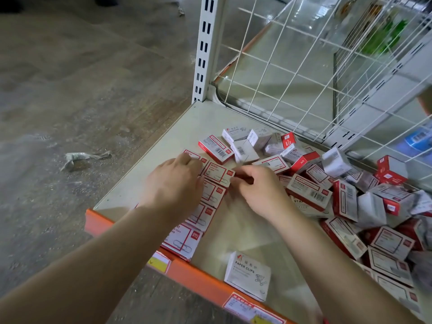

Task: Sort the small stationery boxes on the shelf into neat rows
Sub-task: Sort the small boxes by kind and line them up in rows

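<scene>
Beige metal shelf (163, 146) with an orange front lip (201, 277), backed by a white wire grid (304, 66) and a slotted upright (205, 50); grey floor (70, 90) to the left, carrying a crumpled scrap (81, 157). Loose pile (350, 195) of red-and-white boxes fills the shelf's right side, lying at mixed angles, some tilted on others. Row (203, 213) of flat boxes runs from the lip toward the back at the shelf's left, label up, edges touching. White box (247, 275) marked PAPER CLIPS lies apart near the lip. Left hand (173, 185) lies palm down over the row's far end, fingers loosely bent, fingertips pressing the farthest box (194, 156); the grip closes round nothing. Right hand (259, 188) sits just right of the row, fingers curled, thumb and forefinger at the right edge of the top box (217, 173); whether they pinch it or merely touch it cannot be told. Price labels (159, 263) are stuck on the lip.
</scene>
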A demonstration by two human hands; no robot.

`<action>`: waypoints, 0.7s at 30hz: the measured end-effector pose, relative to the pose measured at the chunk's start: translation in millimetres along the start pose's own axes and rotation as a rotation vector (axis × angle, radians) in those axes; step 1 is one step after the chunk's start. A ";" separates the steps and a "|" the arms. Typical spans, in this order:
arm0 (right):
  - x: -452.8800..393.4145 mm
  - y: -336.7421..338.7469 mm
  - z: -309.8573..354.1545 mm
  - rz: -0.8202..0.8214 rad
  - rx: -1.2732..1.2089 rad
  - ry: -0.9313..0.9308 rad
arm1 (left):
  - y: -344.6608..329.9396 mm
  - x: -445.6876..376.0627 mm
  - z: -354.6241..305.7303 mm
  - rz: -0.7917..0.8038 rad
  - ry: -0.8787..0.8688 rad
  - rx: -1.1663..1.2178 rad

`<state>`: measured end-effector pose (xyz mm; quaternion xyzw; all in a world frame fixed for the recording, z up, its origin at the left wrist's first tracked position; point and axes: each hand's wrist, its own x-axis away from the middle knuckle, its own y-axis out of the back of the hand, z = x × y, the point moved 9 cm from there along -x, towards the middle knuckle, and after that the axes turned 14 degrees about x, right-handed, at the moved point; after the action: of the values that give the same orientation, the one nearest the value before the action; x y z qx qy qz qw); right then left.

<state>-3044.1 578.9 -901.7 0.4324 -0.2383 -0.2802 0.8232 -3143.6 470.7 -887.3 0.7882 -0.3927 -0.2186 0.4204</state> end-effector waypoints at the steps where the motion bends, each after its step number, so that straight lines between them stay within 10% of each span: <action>1: -0.1 -1.2 -0.7 -0.011 -0.009 -0.012 | -0.2 1.1 0.2 -0.001 -0.014 -0.002; 21: 0.4 -7.0 -0.7 -0.007 -0.131 0.024 | -3.7 5.2 -1.3 0.038 -0.119 0.008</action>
<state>-3045.2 575.8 -907.9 0.3816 -0.2079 -0.2927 0.8518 -3138.0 468.4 -889.8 0.7679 -0.4329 -0.2553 0.3971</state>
